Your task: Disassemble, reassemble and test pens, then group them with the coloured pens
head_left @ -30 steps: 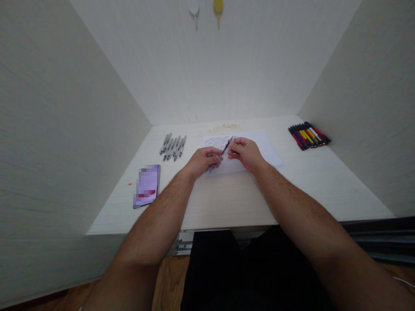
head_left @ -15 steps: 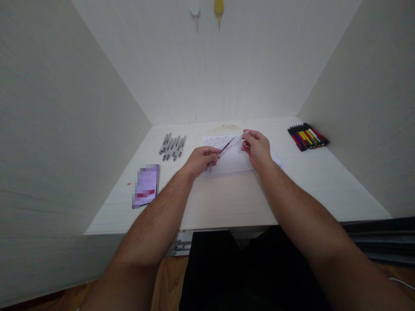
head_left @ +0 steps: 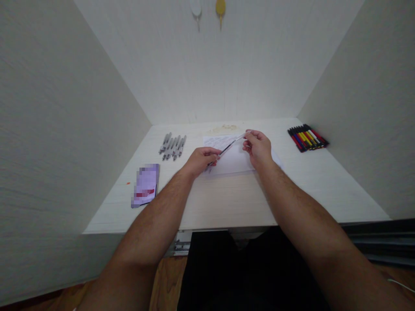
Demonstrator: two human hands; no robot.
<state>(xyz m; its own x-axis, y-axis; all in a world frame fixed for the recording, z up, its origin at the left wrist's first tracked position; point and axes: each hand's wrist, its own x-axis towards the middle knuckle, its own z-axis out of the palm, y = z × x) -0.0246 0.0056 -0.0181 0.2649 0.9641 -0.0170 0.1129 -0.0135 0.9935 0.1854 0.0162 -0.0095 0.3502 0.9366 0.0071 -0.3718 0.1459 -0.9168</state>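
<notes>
Over the paper, my left hand (head_left: 204,160) pinches a thin pen refill (head_left: 228,147) with a dark length, which slants up to the right. My right hand (head_left: 258,149) is closed, thumb against fingers, on the upper end of a narrow clear plastic sleeve (head_left: 240,137). The refill and sleeve lie in one line between the hands; whether the refill is inside the sleeve I cannot tell. Their lower ends are hidden by my left fingers. Beneath them is a white paper sheet (head_left: 231,164) with handwriting near its upper left.
Several clear pens (head_left: 173,147) lie at the back left. A phone (head_left: 145,183) with a purple screen rests nearer on the left. Several coloured pens with black ends (head_left: 306,137) form a row by the right wall. Walls enclose the white desk (head_left: 223,203) on three sides.
The dark refill and clear sleeve, apart at an angle before, now line up. Both hands stay almost in place.
</notes>
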